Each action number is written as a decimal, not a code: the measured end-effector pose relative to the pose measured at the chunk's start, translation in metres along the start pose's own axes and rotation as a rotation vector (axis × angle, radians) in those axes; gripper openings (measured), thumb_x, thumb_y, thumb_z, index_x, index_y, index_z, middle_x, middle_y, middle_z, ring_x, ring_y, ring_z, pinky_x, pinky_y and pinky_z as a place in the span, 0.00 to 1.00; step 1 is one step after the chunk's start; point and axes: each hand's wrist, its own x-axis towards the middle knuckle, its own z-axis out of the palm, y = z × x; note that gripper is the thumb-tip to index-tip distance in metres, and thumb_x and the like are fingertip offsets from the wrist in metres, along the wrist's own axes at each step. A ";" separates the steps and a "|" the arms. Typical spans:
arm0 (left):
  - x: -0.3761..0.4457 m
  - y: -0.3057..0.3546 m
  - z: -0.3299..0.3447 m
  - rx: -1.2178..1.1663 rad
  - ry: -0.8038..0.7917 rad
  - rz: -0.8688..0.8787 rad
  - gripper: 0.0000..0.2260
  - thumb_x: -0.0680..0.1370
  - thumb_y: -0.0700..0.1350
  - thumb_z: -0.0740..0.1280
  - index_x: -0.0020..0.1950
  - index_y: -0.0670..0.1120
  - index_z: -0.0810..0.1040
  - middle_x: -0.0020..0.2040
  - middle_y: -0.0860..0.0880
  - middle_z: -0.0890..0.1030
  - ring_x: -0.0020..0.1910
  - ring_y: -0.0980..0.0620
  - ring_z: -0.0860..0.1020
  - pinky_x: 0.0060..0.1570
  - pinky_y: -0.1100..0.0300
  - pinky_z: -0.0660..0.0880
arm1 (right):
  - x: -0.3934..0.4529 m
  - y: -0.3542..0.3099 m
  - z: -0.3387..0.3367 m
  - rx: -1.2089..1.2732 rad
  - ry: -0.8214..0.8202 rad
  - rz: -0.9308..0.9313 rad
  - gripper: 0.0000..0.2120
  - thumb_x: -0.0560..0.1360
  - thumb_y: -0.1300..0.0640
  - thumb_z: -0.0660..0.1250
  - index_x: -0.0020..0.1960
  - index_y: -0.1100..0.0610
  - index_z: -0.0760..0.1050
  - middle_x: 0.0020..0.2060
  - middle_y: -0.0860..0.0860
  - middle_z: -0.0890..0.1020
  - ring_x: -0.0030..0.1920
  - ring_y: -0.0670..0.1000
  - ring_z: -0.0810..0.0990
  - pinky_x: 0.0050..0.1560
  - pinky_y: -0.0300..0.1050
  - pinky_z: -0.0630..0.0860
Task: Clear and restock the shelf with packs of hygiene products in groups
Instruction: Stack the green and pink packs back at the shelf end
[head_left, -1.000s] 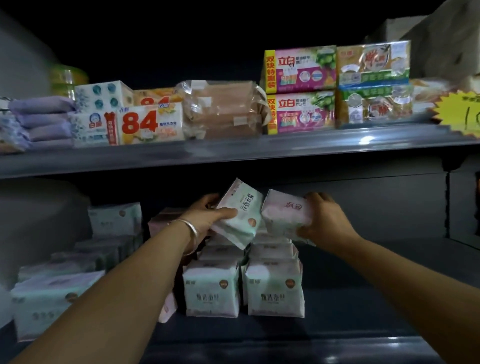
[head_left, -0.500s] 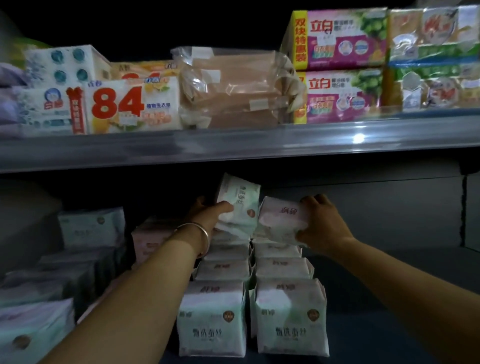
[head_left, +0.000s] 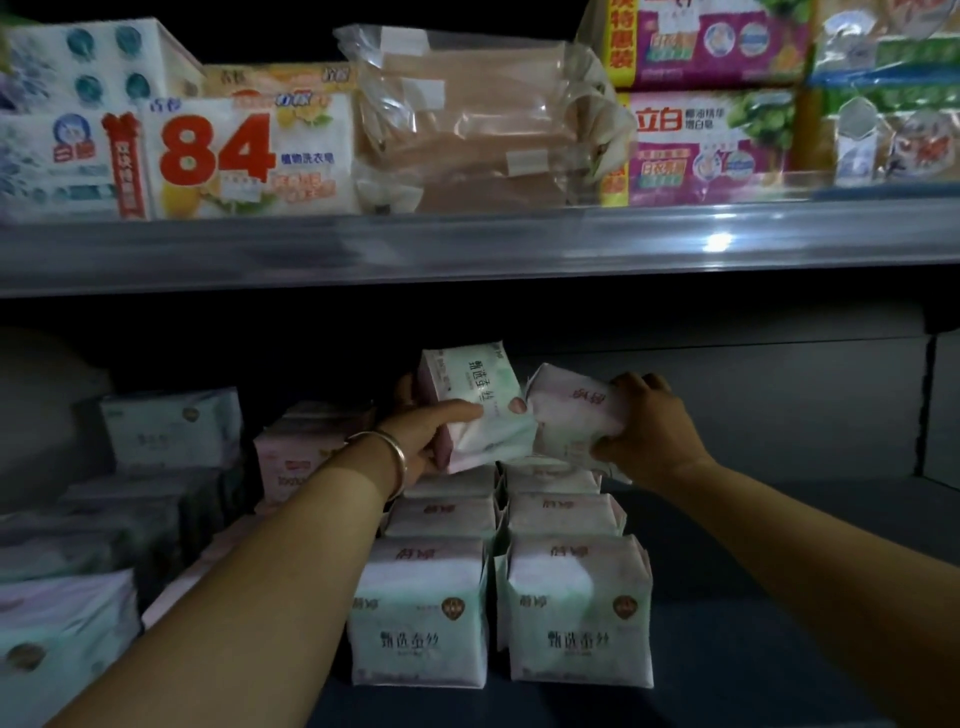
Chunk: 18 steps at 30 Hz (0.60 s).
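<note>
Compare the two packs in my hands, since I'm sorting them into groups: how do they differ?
The left-hand pack shows a mint-green face with dark lettering; the right-hand pack looks pale pink. The left-hand pack is tilted on edge and sits higher; the right-hand pack lies flatter, lower. Both are soft packs, each gripped by one hand above the rows.

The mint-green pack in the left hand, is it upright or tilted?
Tilted. The mint-green pack leans rightward in the left hand, unlike the upright front pack standing below.
</note>
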 end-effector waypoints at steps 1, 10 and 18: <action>0.003 -0.001 -0.001 -0.015 0.044 0.004 0.19 0.71 0.37 0.72 0.54 0.54 0.71 0.51 0.50 0.79 0.45 0.50 0.78 0.47 0.43 0.77 | 0.000 0.000 -0.002 -0.010 0.004 0.008 0.32 0.68 0.57 0.74 0.68 0.58 0.65 0.61 0.57 0.69 0.62 0.59 0.71 0.60 0.53 0.74; 0.006 -0.008 -0.003 -0.156 0.238 -0.021 0.20 0.71 0.45 0.73 0.60 0.40 0.75 0.55 0.40 0.80 0.51 0.41 0.81 0.36 0.48 0.82 | -0.008 -0.002 -0.011 -0.044 -0.065 0.054 0.32 0.68 0.58 0.73 0.69 0.57 0.64 0.63 0.56 0.68 0.64 0.58 0.69 0.63 0.56 0.73; 0.006 -0.002 -0.027 0.186 0.018 -0.059 0.20 0.71 0.35 0.71 0.61 0.44 0.74 0.58 0.45 0.79 0.53 0.49 0.77 0.50 0.56 0.75 | 0.001 -0.004 -0.005 -0.021 0.024 -0.026 0.31 0.68 0.60 0.73 0.68 0.60 0.65 0.61 0.59 0.69 0.62 0.60 0.69 0.60 0.56 0.74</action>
